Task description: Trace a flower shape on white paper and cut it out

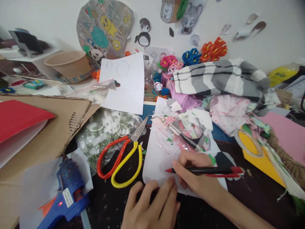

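In the head view, my right hand (pixel 199 179) grips a black and red pen (pixel 202 170). Its red tip points left and is at or just above a white sheet of paper (pixel 153 156). My left hand (pixel 151 203) rests along the near edge of that sheet, fingers bent and slightly apart, holding nothing. Faint marks may be on the paper near the tip, too pale to make out. Fabric and paper scraps (pixel 190 130) cover the sheet's far part. Scissors (pixel 136 135) with one red and one yellow handle lie left of the sheet, blades pointing away.
A blue glue gun (pixel 71 190) with a lit red light lies front left, beside cardboard (pixel 78 106). Behind the scissors sits a plastic bag of white and green pieces (pixel 95 127). A tape roll (pixel 238 140) lies right; folded checked cloth (pixel 214 78) is at the back.
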`<action>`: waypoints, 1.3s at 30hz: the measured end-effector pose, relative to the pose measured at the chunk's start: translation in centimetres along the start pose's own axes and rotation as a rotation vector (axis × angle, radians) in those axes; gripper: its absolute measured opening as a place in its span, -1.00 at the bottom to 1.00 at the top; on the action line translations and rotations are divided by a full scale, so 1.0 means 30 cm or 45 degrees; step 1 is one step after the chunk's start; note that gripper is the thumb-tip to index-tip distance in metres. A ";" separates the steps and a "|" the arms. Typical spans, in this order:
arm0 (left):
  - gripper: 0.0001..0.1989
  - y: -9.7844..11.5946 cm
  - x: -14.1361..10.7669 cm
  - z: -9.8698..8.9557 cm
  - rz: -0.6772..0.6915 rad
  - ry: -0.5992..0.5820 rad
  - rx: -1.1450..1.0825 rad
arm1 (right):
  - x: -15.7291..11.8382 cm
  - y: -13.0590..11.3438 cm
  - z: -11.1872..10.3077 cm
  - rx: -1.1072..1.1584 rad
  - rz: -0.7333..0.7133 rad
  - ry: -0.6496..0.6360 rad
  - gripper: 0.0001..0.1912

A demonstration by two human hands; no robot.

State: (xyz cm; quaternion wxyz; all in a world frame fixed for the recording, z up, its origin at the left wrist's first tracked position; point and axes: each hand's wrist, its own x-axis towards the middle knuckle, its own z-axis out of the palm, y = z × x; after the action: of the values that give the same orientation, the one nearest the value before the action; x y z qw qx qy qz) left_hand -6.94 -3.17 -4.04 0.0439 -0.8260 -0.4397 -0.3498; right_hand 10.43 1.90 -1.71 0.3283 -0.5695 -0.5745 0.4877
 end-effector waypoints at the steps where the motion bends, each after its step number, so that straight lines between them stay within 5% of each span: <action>1: -0.79 0.000 0.001 -0.001 0.001 -0.002 -0.001 | 0.000 -0.001 0.001 0.008 0.010 -0.001 -0.60; 15: -0.81 0.000 -0.002 -0.005 0.000 -0.020 0.001 | 0.004 -0.008 -0.004 -0.109 -0.084 0.027 -0.59; 21: -0.81 0.000 -0.002 -0.005 0.004 -0.015 0.007 | -0.001 -0.008 -0.004 -0.003 0.014 -0.011 -0.61; 27: -0.80 0.006 0.005 -0.009 -0.010 -0.014 -0.001 | 0.001 -0.009 -0.009 -0.162 -0.132 0.041 -0.58; 39: -0.78 0.006 0.001 -0.008 -0.010 -0.005 -0.001 | -0.002 -0.013 -0.003 0.051 0.058 -0.001 -0.57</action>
State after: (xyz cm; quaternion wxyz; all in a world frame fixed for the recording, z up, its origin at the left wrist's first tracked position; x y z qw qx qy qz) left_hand -6.93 -3.34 -3.80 0.0413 -0.8251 -0.4429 -0.3484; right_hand 10.37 1.91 -1.30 0.3283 -0.5757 -0.5514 0.5068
